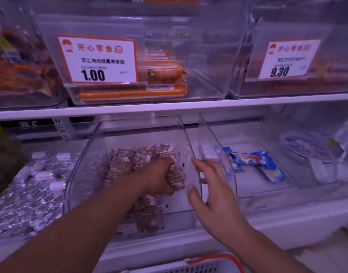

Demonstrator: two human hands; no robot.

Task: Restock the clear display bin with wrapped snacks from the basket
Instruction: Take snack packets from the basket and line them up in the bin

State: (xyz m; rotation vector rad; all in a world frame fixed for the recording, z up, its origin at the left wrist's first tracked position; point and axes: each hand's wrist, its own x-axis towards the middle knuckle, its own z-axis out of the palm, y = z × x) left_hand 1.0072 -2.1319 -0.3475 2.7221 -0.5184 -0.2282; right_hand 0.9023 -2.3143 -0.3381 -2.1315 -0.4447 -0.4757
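Note:
The clear display bin [80,174] sits on the lower shelf in the middle, partly filled with brown wrapped snacks [141,154] in clear wrappers with red and white marks. My left hand [159,176] reaches inside the bin and grips a bundle of these snacks [176,179]. My right hand [210,184] has its fingers spread and touches the bin's right wall near the front corner. The white basket [204,266] with an orange handle shows at the bottom edge; what it contains is out of view.
A bin of silver foil packets [29,196] lies to the left. To the right, a clear bin [252,194] holds a few blue packets [263,166]. The upper shelf carries bins of orange sausages [161,75] with price cards [99,60].

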